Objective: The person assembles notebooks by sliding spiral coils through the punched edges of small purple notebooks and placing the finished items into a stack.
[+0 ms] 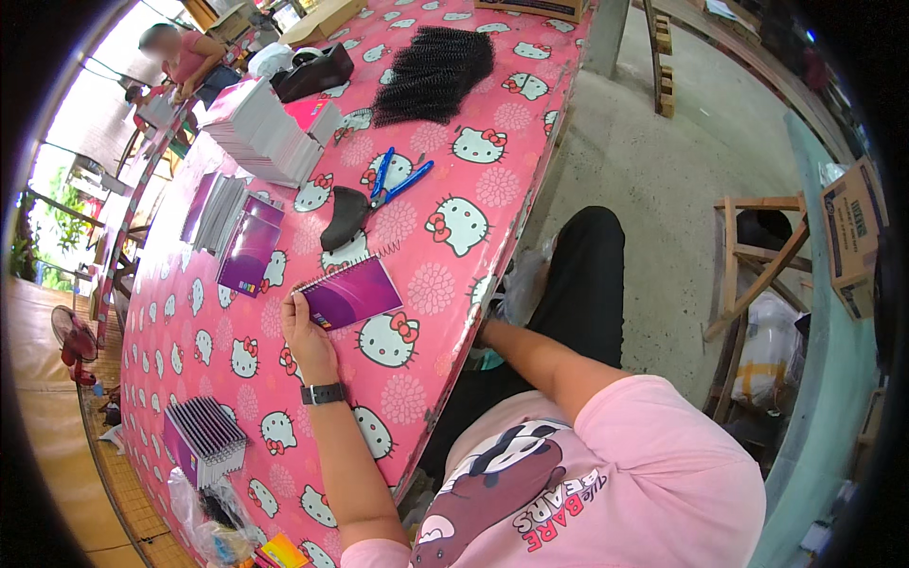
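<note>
My left hand (308,331), with a dark watch on its wrist, pinches the left end of a purple spiral notebook (355,295) lying on the table. A black wire coil runs along the notebook's far edge, and its loose end (389,249) sticks out past the right corner. My right forearm (540,364) reaches to the table's near edge, where the hand drops out of sight. Beyond the notebook lie blue-handled pliers (400,182) and a dark curved piece (345,218). Another purple notebook (251,248) rests to the left.
A heap of black coils (436,74) lies at the far side, near tall paper stacks (265,133) and a black tape dispenser (317,71). Bound notebooks (204,431) are piled at lower left beside a plastic bag (213,521). A person (194,62) is at far left; a wooden stool (757,251) stands right.
</note>
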Motion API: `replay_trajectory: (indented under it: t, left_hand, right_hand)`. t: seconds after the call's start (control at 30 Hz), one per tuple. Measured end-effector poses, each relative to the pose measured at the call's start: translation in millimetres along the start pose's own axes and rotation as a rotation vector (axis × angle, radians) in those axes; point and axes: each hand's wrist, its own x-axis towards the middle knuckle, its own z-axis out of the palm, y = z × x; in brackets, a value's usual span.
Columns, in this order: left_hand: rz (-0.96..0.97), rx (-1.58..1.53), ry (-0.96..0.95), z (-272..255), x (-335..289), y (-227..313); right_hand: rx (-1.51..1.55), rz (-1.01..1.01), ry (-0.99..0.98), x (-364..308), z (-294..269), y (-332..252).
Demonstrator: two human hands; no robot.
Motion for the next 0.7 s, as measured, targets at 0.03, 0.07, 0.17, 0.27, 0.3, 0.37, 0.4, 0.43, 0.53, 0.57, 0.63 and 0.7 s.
replay_trajectory:
  t: [0.03,0.07,0.17,0.27,0.3,0.37,0.4,0.43,0.53,0.57,0.63,0.7]
  left_hand:
    - [-0.005,-0.015,-0.008,1.0,0.4,-0.9]
    - [-0.013,-0.026,-0.017,2.3,0.0,0.1]
    - [-0.005,0.006,0.003,6.3,0.2,2.9]
    - [-0.039,0.09,0.003,4.0,-6.7,4.6]
    - [-0.037,0.117,-0.004,5.9,-3.4,4.9]
    - [-0.013,0.144,0.042,15.1,-1.5,-1.1]
    - [-0.032,0.158,0.035,11.9,-0.7,-1.7]
    - [-0.047,0.171,0.03,8.4,-0.7,0.6]
    - [-0.078,0.135,0.071,5.5,-5.2,9.1]
    - [-0.106,0.152,0.083,6.7,-7.2,11.8]
    - [-0.103,0.137,0.085,11.9,-8.3,14.2]
    - [-0.128,0.138,0.079,16.6,-11.9,18.8]
  right_hand:
    - [-0.003,-0.03,0.004,1.2,0.2,-4.8]
    - [-0.008,-0.057,0.005,2.2,1.1,-12.0]
    - [-0.019,-0.14,0.022,8.3,-2.0,-27.6]
    - [-0.044,-0.207,0.029,9.8,0.7,-40.7]
    - [-0.056,-0.222,0.035,12.2,1.3,-41.6]
    - [-0.08,-0.244,0.032,14.6,-1.5,-41.9]
    - [-0.106,-0.253,0.027,14.4,-3.8,-43.7]
    - [-0.132,-0.263,0.015,14.3,-4.7,-47.6]
    - [-0.199,-0.303,-0.02,19.2,-9.4,-58.8]
    - [-0.213,-0.31,-0.032,19.7,-11.3,-58.4]
    - [-0.245,-0.312,-0.055,19.2,-13.6,-55.5]
    - [-0.261,-0.307,-0.075,20.3,-13.8,-48.3]
